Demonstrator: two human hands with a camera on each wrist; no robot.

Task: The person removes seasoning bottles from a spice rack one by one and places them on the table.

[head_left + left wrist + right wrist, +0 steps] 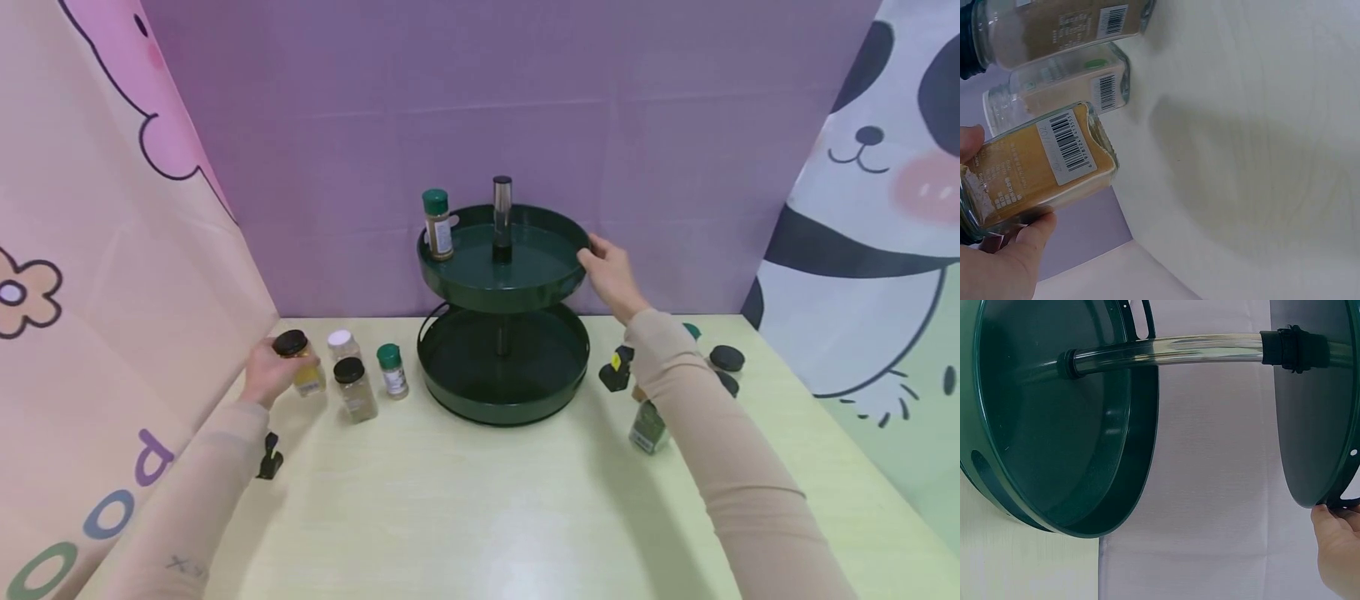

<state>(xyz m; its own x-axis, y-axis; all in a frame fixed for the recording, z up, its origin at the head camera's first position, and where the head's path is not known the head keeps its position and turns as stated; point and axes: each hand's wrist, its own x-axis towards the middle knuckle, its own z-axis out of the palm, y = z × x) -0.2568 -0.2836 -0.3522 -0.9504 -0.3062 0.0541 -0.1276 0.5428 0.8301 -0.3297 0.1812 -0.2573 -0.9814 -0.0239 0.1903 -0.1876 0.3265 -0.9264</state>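
Note:
My left hand [268, 373] grips a glass spice jar [309, 380] with a black lid and yellow-orange contents. In the left wrist view, thumb and fingers lie on opposite sides of this jar [1041, 169], its base apparently raised off the table. My right hand [617, 282] holds the right rim of the upper tray [495, 298] of a dark green two-tier round rack. Below it, the lower tray [1054, 456] shows nothing inside. On the upper tray's left side stands a green-capped spice bottle [439, 229].
Beside the left hand stand a white-capped jar [341, 340], a black-lidded jar [356, 396] and a green-capped bottle [393, 375]. Several jars, including one with green contents [648, 428], are partly hidden by the right forearm. Black clips [270, 460] sit near both arms.

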